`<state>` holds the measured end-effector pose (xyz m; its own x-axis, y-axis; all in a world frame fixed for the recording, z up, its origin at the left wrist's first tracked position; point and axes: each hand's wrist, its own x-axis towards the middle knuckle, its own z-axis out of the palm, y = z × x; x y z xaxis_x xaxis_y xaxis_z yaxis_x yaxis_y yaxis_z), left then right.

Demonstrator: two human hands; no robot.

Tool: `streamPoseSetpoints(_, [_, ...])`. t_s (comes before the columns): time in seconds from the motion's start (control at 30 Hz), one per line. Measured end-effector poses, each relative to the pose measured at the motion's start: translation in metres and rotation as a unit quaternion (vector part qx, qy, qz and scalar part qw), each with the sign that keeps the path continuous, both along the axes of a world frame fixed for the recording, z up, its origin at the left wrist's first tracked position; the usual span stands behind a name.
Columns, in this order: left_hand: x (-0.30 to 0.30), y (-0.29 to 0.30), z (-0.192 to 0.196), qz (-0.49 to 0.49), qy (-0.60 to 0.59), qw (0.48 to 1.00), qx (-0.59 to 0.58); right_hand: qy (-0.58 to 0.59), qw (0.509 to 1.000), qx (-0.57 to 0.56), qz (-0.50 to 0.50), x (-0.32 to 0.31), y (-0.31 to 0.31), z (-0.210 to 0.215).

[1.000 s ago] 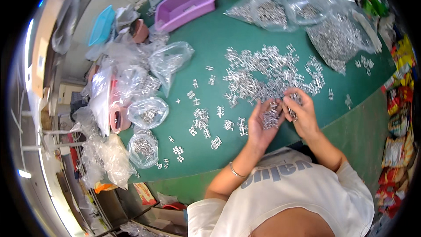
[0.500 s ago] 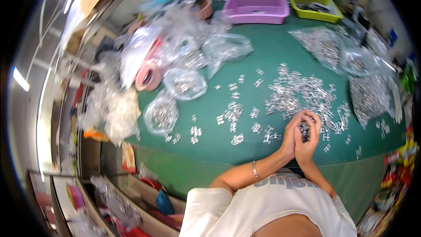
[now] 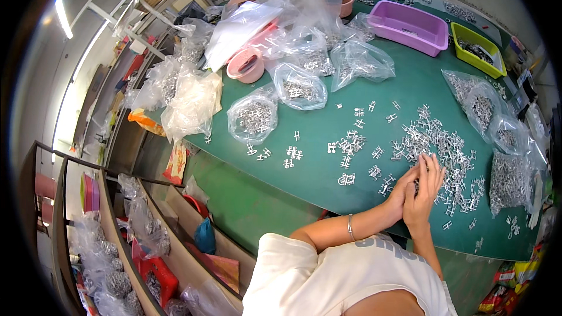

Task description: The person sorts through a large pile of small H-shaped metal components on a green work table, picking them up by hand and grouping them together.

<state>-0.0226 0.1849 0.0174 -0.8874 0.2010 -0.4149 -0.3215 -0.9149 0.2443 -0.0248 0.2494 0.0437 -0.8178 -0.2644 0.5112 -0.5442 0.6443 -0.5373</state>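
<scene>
Left hand (image 3: 404, 190) and right hand (image 3: 424, 190) seemingly cup small metal parts (image 3: 439, 152).

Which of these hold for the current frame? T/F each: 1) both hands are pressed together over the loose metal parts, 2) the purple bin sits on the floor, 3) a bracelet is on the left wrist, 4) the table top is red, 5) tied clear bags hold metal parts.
1. The left hand and right hand are pressed together over the pile of small metal parts. True.
2. The purple bin sits on the floor. False: it is on the table.
3. A bracelet is on the left wrist. True.
4. The table top is red. False: green.
5. Clear bags hold metal parts. True.
</scene>
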Motion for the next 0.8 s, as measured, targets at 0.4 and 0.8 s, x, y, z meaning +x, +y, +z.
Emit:
streamPoseSetpoints(0.4, [0.017, -0.178, 0.005, 0.317, 0.033, 0.946, 0.064, -0.152, 0.962, -0.209, 0.087, -0.003, 0.003, -0.006])
streamPoseSetpoints(0.8, [-0.017, -0.396, 0.001, 0.489, 0.001, 0.807, -0.330, -0.225, 0.953, -0.183, 0.083, -0.001, 0.021, -0.014])
